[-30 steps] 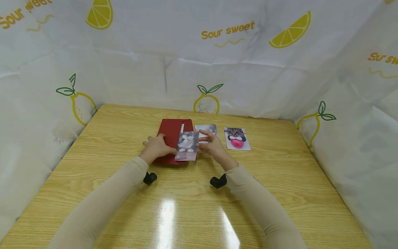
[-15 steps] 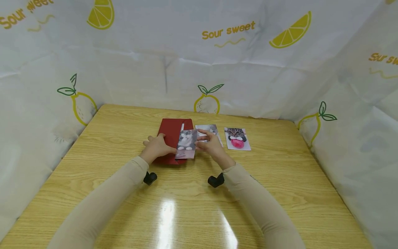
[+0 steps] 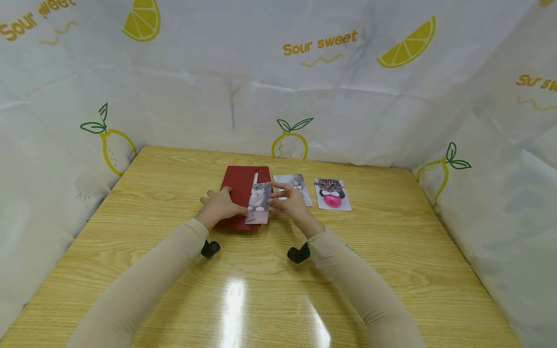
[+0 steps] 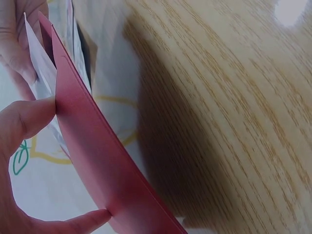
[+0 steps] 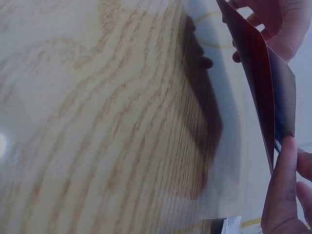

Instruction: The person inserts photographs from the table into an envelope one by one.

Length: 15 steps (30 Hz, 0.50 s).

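Observation:
A red envelope (image 3: 239,181) is held slightly above the table by my left hand (image 3: 219,208), its thumb at the open right side. My right hand (image 3: 292,205) pinches a photo card (image 3: 259,198) of a grey-and-white cat by its right edge. The card's left part is hidden, seemingly inside the envelope's opening. In the left wrist view, the thumb presses where the card (image 4: 43,66) meets the envelope (image 4: 107,141). From the right wrist, the dark card (image 5: 283,97) sticks out of the envelope (image 5: 251,63), with a fingertip on its end.
Another cat photo card (image 3: 300,183) lies just behind my right hand, partly covered. Farther right is a card with a tabby cat and a pink ball (image 3: 332,194). Black wrist mounts (image 3: 298,253) hang under both wrists. White lemon-printed cloth (image 3: 330,106) surrounds the wooden table (image 3: 270,270).
My right hand has moved left with the cat photo card, and less of the card's width shows. The left hand and envelope have stayed nearly still.

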Motion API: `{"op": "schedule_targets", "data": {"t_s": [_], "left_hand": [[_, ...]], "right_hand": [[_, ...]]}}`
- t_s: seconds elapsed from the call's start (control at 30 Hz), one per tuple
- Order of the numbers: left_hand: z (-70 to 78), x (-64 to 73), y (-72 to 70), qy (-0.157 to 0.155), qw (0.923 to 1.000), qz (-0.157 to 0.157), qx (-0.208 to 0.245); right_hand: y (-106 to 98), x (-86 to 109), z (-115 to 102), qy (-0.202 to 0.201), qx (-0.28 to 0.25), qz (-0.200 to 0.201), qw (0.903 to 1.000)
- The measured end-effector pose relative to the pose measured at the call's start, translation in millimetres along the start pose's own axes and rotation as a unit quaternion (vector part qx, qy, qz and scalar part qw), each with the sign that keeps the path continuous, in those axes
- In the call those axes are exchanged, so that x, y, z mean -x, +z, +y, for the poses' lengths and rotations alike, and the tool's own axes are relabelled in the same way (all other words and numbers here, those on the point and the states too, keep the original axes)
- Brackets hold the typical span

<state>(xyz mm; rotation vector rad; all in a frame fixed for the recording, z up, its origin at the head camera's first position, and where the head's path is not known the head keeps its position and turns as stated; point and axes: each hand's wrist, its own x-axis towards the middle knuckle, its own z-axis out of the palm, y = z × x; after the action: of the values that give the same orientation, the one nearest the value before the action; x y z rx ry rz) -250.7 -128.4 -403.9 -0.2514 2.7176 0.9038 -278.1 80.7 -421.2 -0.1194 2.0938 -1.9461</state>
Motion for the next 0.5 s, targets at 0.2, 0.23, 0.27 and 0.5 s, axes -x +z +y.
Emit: {"op": "schedule_targets", "data": {"t_s": [0.2,0.23,0.27,0.5], "left_hand": [[0.4,0.5,0.7,-0.002,1.0,0.0,-0.002],[0.3,0.6,0.8,-0.003,1.0,0.0,-0.002],[0.2,0.6,0.9,-0.002,1.0,0.0,-0.002],[1.1,1.5,0.4,0.003,1.0,0.002,-0.003]], "right_hand": [[4.1,2.3,-2.1,-0.001,0.004,0.001,1.0],[4.7,2.3,-2.7,0.001,0.006,0.003,1.0],[5.2,2.2,-3.2,0.004,0.007,0.006,0.9999],[8.0,1.2,-5.4,0.012,0.019,0.027,0.9994]]}}
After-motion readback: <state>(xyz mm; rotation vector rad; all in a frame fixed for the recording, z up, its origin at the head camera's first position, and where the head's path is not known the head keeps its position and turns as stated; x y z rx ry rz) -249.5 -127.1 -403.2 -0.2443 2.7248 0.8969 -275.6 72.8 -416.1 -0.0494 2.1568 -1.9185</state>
